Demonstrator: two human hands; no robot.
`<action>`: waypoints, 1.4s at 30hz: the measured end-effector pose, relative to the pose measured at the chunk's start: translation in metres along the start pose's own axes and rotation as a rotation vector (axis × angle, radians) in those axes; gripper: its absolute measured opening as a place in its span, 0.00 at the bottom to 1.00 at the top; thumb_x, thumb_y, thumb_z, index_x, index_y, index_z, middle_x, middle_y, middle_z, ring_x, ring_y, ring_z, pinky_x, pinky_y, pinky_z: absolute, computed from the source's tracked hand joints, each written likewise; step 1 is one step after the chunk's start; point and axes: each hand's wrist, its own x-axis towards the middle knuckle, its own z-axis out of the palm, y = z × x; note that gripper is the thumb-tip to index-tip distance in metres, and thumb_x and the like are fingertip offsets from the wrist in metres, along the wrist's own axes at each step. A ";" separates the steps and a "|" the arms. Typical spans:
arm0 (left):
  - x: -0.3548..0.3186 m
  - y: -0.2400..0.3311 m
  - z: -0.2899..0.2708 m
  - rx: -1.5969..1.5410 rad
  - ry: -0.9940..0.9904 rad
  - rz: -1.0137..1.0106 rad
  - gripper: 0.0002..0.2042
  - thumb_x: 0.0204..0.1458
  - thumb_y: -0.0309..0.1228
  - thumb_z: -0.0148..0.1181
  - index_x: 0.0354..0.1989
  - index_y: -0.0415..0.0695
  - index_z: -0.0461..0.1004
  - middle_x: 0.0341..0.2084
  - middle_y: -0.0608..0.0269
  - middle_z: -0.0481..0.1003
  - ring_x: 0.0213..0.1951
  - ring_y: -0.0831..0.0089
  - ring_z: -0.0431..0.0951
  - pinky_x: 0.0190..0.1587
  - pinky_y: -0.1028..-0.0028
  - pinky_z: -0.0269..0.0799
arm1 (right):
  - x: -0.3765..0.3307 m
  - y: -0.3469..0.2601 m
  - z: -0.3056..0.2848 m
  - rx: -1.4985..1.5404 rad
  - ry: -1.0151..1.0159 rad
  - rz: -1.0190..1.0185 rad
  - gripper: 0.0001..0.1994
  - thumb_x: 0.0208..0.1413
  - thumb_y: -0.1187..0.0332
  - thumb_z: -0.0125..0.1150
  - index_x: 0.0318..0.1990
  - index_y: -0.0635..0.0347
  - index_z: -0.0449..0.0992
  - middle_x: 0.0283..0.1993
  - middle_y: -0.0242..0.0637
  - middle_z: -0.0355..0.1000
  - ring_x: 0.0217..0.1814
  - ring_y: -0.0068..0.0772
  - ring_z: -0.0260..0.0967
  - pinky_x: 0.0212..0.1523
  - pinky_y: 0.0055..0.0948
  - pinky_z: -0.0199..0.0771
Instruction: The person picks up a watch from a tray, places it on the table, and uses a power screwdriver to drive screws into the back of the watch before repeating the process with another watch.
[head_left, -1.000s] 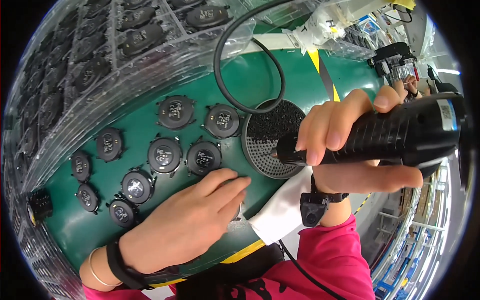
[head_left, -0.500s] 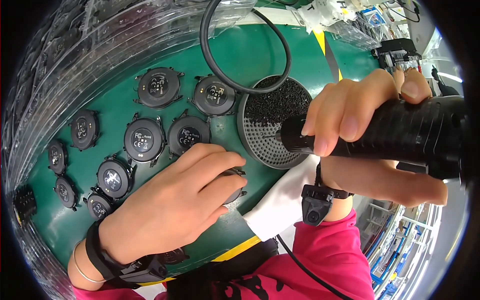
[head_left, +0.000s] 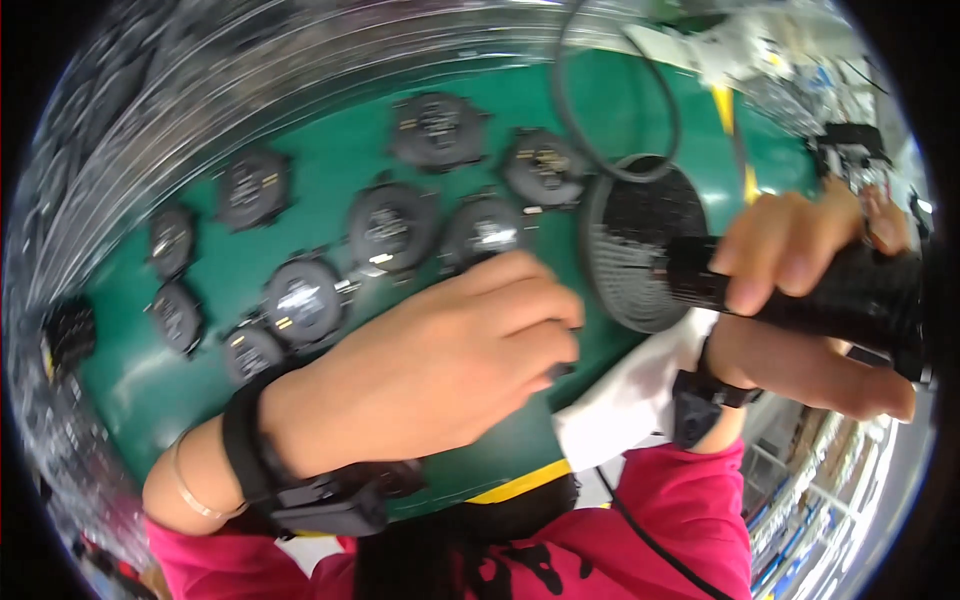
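Observation:
My right hand (head_left: 800,260) wraps around a thick black electric screwdriver (head_left: 840,300) held nearly level. Its tip points left, over the round grey screw tray (head_left: 597,275), where small black screws (head_left: 650,210) fill the far part and bare holes show nearer me. Curled fingers bring my left hand (head_left: 440,350) round a dark watch case; only a small black bit (head_left: 561,370) of it shows below the fingertips. Just beyond those knuckles lies another black watch case (head_left: 487,230). More lie back up to the left, such as one watch case (head_left: 393,228). Motion blurs the picture.
A black cable loop (head_left: 570,110) hangs over the tray's far side. Clear plastic trays (head_left: 300,70) are stacked along the far and left edges of the green table (head_left: 130,400). A white cloth or paper piece (head_left: 620,400) lies beneath my right wrist.
The view has swung, so the whole scene sits further right. Both hands keep about the same places over the table. The watch case under my left fingers is more hidden now.

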 end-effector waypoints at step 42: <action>0.104 0.028 -0.086 -1.224 1.281 -0.174 0.08 0.60 0.33 0.56 0.36 0.41 0.71 0.28 0.68 0.70 0.29 0.74 0.65 0.38 0.71 0.63 | 0.000 -0.014 0.056 0.320 0.064 0.467 0.42 0.52 0.26 0.54 0.50 0.62 0.61 0.33 0.40 0.68 0.23 0.42 0.74 0.23 0.35 0.80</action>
